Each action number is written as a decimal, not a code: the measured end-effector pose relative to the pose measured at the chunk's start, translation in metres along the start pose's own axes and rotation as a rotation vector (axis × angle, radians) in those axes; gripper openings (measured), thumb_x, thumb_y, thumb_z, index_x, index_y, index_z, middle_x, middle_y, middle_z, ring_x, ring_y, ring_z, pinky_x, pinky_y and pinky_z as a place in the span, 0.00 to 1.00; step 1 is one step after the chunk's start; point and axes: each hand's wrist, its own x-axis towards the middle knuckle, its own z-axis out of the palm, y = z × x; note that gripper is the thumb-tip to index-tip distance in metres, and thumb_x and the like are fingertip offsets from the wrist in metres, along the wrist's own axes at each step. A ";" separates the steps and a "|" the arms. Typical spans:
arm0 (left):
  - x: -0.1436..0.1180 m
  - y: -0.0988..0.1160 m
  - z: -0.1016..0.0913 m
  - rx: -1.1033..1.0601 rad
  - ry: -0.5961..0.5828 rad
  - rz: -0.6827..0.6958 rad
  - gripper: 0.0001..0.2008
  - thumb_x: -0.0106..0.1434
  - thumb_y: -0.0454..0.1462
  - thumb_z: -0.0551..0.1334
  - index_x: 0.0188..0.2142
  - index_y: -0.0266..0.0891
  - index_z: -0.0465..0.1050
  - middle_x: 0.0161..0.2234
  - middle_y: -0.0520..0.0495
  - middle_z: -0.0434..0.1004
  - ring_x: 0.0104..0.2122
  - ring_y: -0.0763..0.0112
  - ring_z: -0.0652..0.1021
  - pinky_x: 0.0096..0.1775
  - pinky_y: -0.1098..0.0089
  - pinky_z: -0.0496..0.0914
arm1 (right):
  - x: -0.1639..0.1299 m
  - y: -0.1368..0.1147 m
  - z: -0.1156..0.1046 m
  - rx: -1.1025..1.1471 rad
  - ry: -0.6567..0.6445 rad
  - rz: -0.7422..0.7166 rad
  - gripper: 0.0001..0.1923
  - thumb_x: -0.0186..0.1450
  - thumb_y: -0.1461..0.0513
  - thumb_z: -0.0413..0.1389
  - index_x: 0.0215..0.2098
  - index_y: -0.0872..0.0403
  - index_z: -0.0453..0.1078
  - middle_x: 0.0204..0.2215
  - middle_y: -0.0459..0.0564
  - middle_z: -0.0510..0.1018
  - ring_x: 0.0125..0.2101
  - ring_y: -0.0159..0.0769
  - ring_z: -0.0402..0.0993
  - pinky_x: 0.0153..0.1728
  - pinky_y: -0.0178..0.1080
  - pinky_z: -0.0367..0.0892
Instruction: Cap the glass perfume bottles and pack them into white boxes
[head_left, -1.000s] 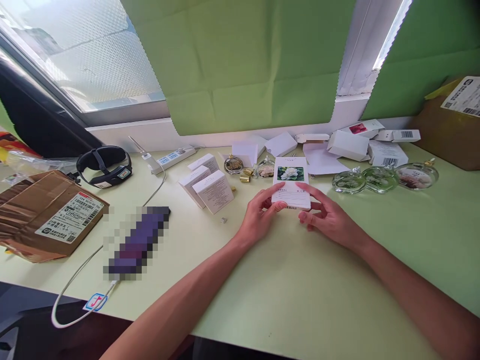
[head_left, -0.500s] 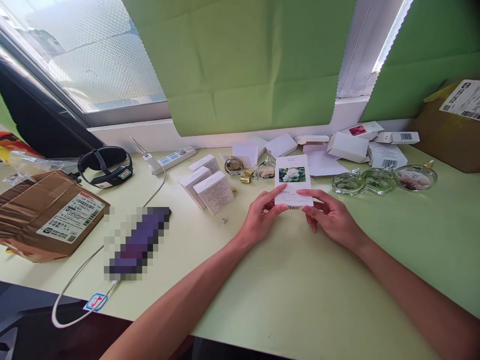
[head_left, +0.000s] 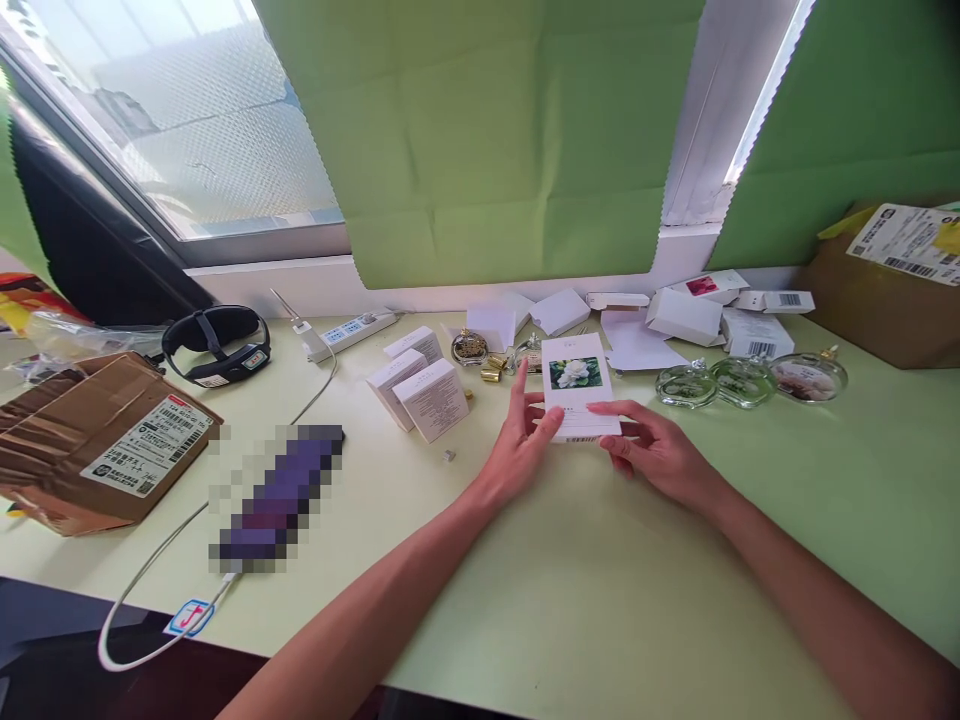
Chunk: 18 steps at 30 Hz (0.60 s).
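Note:
A white carton (head_left: 579, 398) with a white-flower picture is held between my hands above the table, its printed face toward me. My left hand (head_left: 523, 437) grips its left side, thumb on the front, index finger pointing up along the edge, other fingers behind. My right hand (head_left: 654, 445) holds the lower right corner, with a finger on the front and the rest beneath or behind. Just past the carton lie a round glass bottle (head_left: 470, 346), a partly hidden glass bottle (head_left: 526, 353) and gold caps (head_left: 493, 370). Three white cartons (head_left: 433, 400) stand to the left.
Several glass bottles (head_left: 742, 381) lie at the right, near opened white boxes (head_left: 686, 316). A large cardboard box (head_left: 862, 290) stands far right. On the left are a brown box (head_left: 105, 450), a headset (head_left: 217, 345), a power strip (head_left: 361, 327) and a blurred phone (head_left: 281, 495) with a cable.
My left fingers have shifted: the index finger has left the carton's front and now points up beside it, with the thumb on the front. The view has moved slightly.

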 end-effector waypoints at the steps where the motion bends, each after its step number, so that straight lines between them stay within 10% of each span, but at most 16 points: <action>1: 0.001 0.001 0.000 -0.027 0.053 -0.034 0.41 0.68 0.53 0.58 0.71 0.57 0.35 0.53 0.44 0.67 0.46 0.66 0.74 0.46 0.66 0.70 | -0.002 -0.003 0.001 -0.013 -0.053 0.020 0.25 0.65 0.49 0.60 0.59 0.43 0.68 0.29 0.45 0.73 0.24 0.33 0.69 0.23 0.38 0.68; 4: 0.004 0.001 -0.004 0.002 0.162 -0.133 0.41 0.66 0.52 0.61 0.70 0.53 0.41 0.50 0.44 0.68 0.42 0.67 0.74 0.42 0.67 0.71 | -0.005 -0.010 -0.002 -0.096 -0.051 -0.032 0.30 0.65 0.51 0.60 0.63 0.40 0.60 0.37 0.47 0.77 0.25 0.33 0.69 0.24 0.38 0.66; 8: 0.005 -0.002 -0.009 0.231 0.153 -0.174 0.36 0.65 0.50 0.62 0.68 0.51 0.49 0.44 0.47 0.68 0.33 0.71 0.70 0.38 0.68 0.67 | -0.002 -0.014 -0.029 -0.189 0.640 -0.284 0.08 0.68 0.53 0.53 0.40 0.48 0.69 0.23 0.43 0.67 0.21 0.33 0.61 0.21 0.37 0.56; 11: 0.003 -0.003 -0.008 0.348 0.202 -0.170 0.36 0.65 0.47 0.62 0.69 0.50 0.49 0.47 0.45 0.66 0.35 0.69 0.68 0.40 0.66 0.67 | 0.001 -0.012 -0.061 -0.193 1.043 -0.351 0.03 0.68 0.60 0.49 0.40 0.49 0.61 0.30 0.45 0.67 0.21 0.31 0.59 0.21 0.37 0.55; 18: 0.000 0.003 -0.002 0.549 0.197 0.002 0.32 0.65 0.43 0.61 0.67 0.49 0.53 0.55 0.41 0.60 0.57 0.56 0.63 0.61 0.52 0.55 | 0.000 -0.001 -0.095 -0.607 0.796 0.138 0.19 0.57 0.65 0.54 0.47 0.52 0.68 0.47 0.54 0.77 0.22 0.31 0.66 0.29 0.41 0.62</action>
